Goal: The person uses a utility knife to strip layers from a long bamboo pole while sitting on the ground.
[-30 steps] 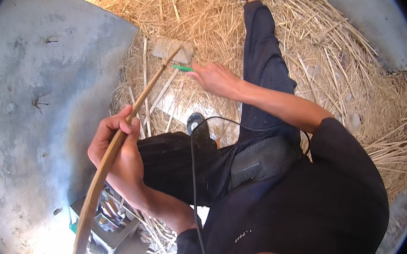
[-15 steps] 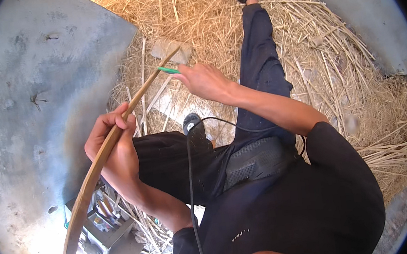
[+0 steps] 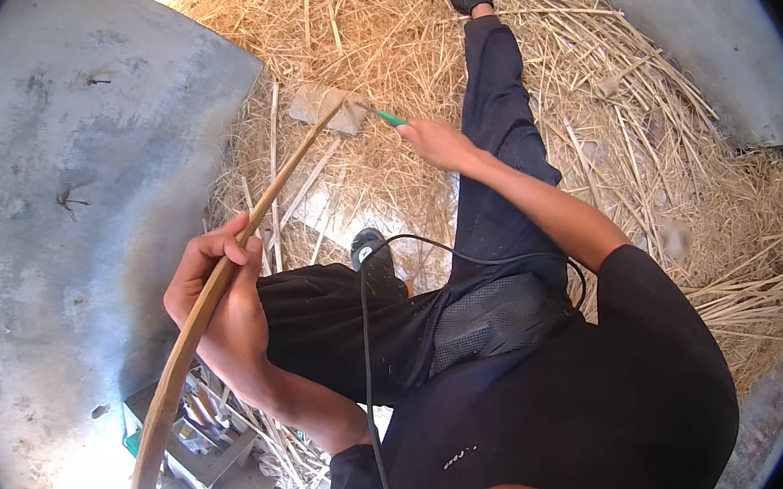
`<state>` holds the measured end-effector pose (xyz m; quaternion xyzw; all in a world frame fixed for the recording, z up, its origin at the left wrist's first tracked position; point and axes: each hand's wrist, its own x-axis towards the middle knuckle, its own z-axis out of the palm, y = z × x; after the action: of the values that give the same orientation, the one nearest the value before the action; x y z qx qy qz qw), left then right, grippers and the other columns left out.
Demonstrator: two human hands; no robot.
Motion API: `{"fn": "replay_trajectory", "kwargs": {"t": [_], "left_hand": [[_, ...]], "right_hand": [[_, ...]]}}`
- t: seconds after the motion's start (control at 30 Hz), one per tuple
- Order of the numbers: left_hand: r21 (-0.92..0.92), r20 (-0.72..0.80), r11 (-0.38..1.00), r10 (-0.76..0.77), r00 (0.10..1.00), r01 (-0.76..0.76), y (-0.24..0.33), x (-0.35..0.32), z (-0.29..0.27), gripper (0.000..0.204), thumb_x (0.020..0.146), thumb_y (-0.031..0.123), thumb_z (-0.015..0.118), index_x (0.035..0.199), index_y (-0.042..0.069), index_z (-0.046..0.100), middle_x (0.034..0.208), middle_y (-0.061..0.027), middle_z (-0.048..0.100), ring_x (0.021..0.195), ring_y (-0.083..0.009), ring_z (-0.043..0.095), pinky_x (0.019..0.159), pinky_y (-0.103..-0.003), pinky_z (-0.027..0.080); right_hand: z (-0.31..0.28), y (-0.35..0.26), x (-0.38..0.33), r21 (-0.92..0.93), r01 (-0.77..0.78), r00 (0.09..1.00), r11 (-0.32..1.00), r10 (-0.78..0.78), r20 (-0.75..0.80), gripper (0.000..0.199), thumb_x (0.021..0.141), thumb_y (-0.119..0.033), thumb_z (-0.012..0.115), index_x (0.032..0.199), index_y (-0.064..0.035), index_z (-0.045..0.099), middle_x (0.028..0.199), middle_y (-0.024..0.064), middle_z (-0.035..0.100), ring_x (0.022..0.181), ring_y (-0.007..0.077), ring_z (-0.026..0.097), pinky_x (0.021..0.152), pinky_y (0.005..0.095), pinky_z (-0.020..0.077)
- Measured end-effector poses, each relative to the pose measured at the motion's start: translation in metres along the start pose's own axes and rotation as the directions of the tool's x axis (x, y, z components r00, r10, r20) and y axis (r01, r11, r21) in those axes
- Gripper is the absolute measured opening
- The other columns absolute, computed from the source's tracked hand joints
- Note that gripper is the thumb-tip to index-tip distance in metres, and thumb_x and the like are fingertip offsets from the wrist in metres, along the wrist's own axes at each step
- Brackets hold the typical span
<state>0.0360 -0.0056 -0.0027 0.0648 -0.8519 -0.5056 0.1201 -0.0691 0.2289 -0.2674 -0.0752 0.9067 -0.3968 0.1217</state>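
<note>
My left hand (image 3: 223, 276) is closed around a long, tapering strip of wood or bamboo (image 3: 284, 175). The strip slants from the lower left up to a thin tip near the middle of the view. Closed on the green handle of a small knife (image 3: 391, 118), my right hand (image 3: 443, 146) is to the right of that tip. The knife's thin dark blade points up and left toward the tip, and a narrow gap seems to lie between them. My right fingers are partly hidden by the back of the hand.
Straw-like shavings and thin strips (image 3: 380, 40) cover the floor. Grey walls (image 3: 59, 165) stand left and upper right. A flat grey slab (image 3: 325, 108) lies under the strip's tip. At lower left is a box of tools (image 3: 206, 436). A black cable (image 3: 367, 343) crosses my front.
My right hand has moved right and slightly down with the knife, bringing the blade off the strip near its tip. My left hand and the strip have barely shifted.
</note>
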Motion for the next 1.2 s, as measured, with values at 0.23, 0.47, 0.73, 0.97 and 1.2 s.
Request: {"fn": "replay_trajectory", "kwargs": {"t": [0.23,0.47,0.73,0.97,1.2], "left_hand": [[0.036,0.005,0.999,0.024,1.0,-0.024,0.004,-0.001,0.001,0.013,0.075,-0.011,0.065,0.073,-0.001,0.057,0.093,-0.0164,0.068,0.083,-0.0117,0.06,0.071,-0.023,0.048],[0.113,0.012,0.982,0.154,0.988,-0.154,-0.003,-0.004,0.0,0.015,0.072,-0.014,0.065,0.073,-0.001,0.056,0.078,-0.0079,0.063,0.085,-0.0163,0.064,0.071,-0.025,0.048],[0.123,0.035,0.977,0.17,0.985,-0.173,-0.003,-0.003,0.002,0.014,0.07,-0.014,0.064,0.071,-0.002,0.057,0.073,-0.0064,0.06,0.088,-0.0203,0.067,0.071,-0.026,0.048],[0.141,0.02,0.985,0.1,0.995,-0.102,0.0,-0.004,-0.003,0.014,0.07,-0.015,0.062,0.071,-0.002,0.06,0.074,-0.0071,0.063,0.085,-0.0182,0.067,0.071,-0.026,0.048],[-0.094,-0.026,0.99,0.105,0.994,-0.107,0.005,-0.011,-0.011,0.016,0.083,-0.003,0.064,0.098,-0.004,0.059,0.094,-0.0173,0.068,0.092,-0.0208,0.065,0.079,-0.025,0.05]], "right_hand": [[-0.026,-0.14,-0.064,0.126,0.402,0.912,0.907,-0.385,-0.139,0.032,0.099,-0.028,0.044,0.086,0.0,0.049,0.05,0.0124,0.05,0.042,0.0281,0.053,0.044,0.0416,0.0423],[-0.044,-0.156,-0.072,0.053,0.364,0.926,0.93,-0.354,-0.132,0.029,0.097,-0.027,0.047,0.088,-0.0007,0.052,0.051,0.0201,0.053,0.049,0.04,0.057,0.047,0.0479,0.0434],[-0.023,-0.123,-0.061,0.025,0.272,0.956,0.962,-0.268,-0.116,0.03,0.096,-0.027,0.049,0.087,0.0011,0.051,0.052,0.0199,0.054,0.047,0.0404,0.056,0.044,0.0469,0.0433],[-0.013,-0.135,-0.067,0.06,0.218,0.975,0.974,-0.215,-0.048,0.032,0.097,-0.031,0.048,0.09,0.0,0.051,0.051,0.02,0.053,0.049,0.0415,0.057,0.045,0.0479,0.0462],[-0.005,-0.121,-0.051,-0.036,0.268,0.955,0.963,-0.27,-0.118,0.034,0.099,-0.032,0.044,0.09,0.0006,0.051,0.049,0.0179,0.051,0.046,0.036,0.057,0.043,0.0476,0.0449]]}}
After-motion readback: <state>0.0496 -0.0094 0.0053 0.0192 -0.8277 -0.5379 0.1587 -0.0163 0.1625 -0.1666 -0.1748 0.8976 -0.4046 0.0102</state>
